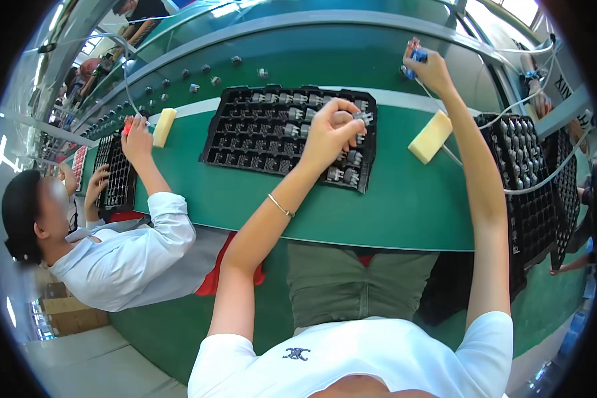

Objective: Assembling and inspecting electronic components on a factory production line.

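A black compartment tray (204, 156) lies on the green bench in front of me, with small grey metal parts in many of its pockets. Over the tray's right side is my left hand (333, 132), its fingers bent together in a pinch at a small grey metal part (364, 118). Part of that grip is hidden by the fingers. My right hand (434, 71) is raised at the far right of the bench, closed around a small blue tool (418, 56) with a copper-coloured end. A pale hose runs close below it.
A yellow block (430, 137) sits right of the tray. More black trays (521, 179) with metal parts stand at the right, a hose crossing them. Small parts (236, 60) are scattered along the bench's far side. A co-worker (123, 259) works at another tray on the left.
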Action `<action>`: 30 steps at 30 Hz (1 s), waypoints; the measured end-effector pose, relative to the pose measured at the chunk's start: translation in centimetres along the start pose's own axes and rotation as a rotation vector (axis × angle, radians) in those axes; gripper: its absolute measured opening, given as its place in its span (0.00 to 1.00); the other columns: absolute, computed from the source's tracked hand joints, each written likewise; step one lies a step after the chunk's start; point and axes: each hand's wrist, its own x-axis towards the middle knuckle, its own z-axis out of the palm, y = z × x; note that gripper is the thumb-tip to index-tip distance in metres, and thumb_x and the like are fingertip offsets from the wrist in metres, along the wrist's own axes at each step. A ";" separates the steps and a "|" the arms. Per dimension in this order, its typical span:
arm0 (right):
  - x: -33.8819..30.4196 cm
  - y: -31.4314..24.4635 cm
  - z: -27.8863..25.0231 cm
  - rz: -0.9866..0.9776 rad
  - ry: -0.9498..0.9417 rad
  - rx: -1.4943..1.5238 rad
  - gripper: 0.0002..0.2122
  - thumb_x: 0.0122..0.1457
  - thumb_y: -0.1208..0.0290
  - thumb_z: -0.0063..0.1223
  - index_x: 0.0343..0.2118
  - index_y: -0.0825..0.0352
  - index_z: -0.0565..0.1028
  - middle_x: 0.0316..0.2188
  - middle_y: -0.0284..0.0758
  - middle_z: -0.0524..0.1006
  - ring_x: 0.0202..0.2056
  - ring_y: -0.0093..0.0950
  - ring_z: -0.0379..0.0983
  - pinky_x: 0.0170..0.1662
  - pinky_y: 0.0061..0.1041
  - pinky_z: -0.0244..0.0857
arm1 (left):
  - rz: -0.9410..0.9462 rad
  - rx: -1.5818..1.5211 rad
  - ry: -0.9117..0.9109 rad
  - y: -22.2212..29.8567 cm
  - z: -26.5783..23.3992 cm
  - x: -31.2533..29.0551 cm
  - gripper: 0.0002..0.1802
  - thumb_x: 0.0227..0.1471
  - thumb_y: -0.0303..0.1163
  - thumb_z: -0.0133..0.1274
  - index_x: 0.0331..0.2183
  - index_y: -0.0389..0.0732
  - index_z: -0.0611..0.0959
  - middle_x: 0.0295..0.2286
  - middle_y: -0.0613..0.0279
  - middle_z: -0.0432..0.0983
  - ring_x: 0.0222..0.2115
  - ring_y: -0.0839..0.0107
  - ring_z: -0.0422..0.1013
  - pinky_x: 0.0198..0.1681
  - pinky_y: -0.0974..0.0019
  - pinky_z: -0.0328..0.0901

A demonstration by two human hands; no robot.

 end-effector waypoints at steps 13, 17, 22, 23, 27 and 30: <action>-15.2 -8.8 -1.8 0.246 -0.336 0.970 0.16 0.57 0.65 0.54 0.46 0.66 0.72 0.34 0.30 0.77 0.29 0.13 0.71 0.25 0.12 0.62 | 0.028 0.040 -0.058 1.8 2.1 -1.1 0.11 0.50 0.23 0.57 0.37 0.32 0.74 0.29 0.52 0.81 0.25 0.71 0.78 0.25 0.75 0.71; -15.8 -9.3 -1.5 0.244 -0.382 1.015 0.16 0.57 0.65 0.54 0.47 0.67 0.72 0.34 0.29 0.77 0.29 0.13 0.71 0.25 0.12 0.64 | 0.022 0.049 -0.088 1.7 2.4 -1.4 0.12 0.50 0.23 0.57 0.37 0.33 0.74 0.28 0.53 0.81 0.25 0.71 0.78 0.25 0.74 0.71; -16.1 -9.0 -1.4 0.299 -0.531 1.096 0.17 0.58 0.65 0.54 0.48 0.67 0.71 0.34 0.29 0.76 0.29 0.12 0.71 0.26 0.12 0.65 | -0.054 0.061 -0.177 1.9 1.7 -1.5 0.14 0.46 0.26 0.62 0.34 0.34 0.74 0.26 0.57 0.81 0.24 0.74 0.77 0.26 0.74 0.70; -16.0 -8.8 -1.5 0.328 -0.593 1.123 0.18 0.58 0.65 0.54 0.49 0.68 0.71 0.35 0.29 0.76 0.29 0.12 0.71 0.26 0.12 0.65 | -0.050 0.062 -0.171 1.7 1.6 -1.4 0.14 0.46 0.26 0.62 0.34 0.34 0.74 0.26 0.57 0.81 0.24 0.74 0.77 0.26 0.74 0.70; -16.1 -8.2 -3.0 0.268 -0.625 1.129 0.18 0.61 0.64 0.52 0.50 0.68 0.69 0.38 0.30 0.75 0.33 0.13 0.71 0.30 0.14 0.65 | 0.046 0.313 -0.176 1.4 0.9 -0.7 0.15 0.42 0.28 0.65 0.32 0.37 0.76 0.23 0.65 0.77 0.23 0.82 0.71 0.26 0.77 0.67; -15.9 -5.9 -4.0 0.301 -0.255 1.109 0.16 0.61 0.65 0.51 0.48 0.68 0.70 0.36 0.29 0.75 0.32 0.15 0.71 0.30 0.14 0.63 | 0.196 0.747 0.019 2.8 -1.7 0.0 0.12 0.41 0.31 0.66 0.25 0.39 0.78 0.20 0.70 0.75 0.22 0.83 0.68 0.26 0.76 0.63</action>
